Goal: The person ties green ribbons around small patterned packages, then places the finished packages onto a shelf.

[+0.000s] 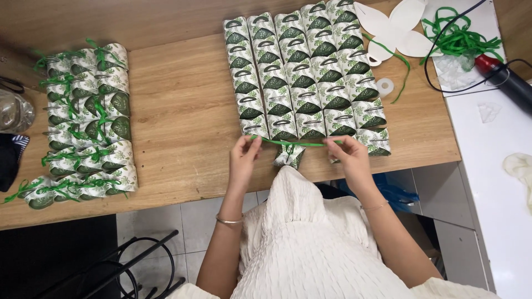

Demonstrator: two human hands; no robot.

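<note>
Pulling a thin green ribbon [293, 143] taut, the left hand [244, 155] and right hand [349, 156] each pinch an end, cinching it around a small leaf-printed paper box [289, 156] at the worktop [183, 111] edge.

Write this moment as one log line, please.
left hand: pinches ribbon end | right hand: pinches other end | ribbon: taut over small box | table: box rows

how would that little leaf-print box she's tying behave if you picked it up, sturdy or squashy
Probably light: the leaf-print box looks like thin folded card, like the flat white cutouts at the top. Likely squashy under a firm pinch, being hollow. The green ribbon pulled between the left hand and right hand is floppy, sagging elsewhere in a loose pile.
</note>
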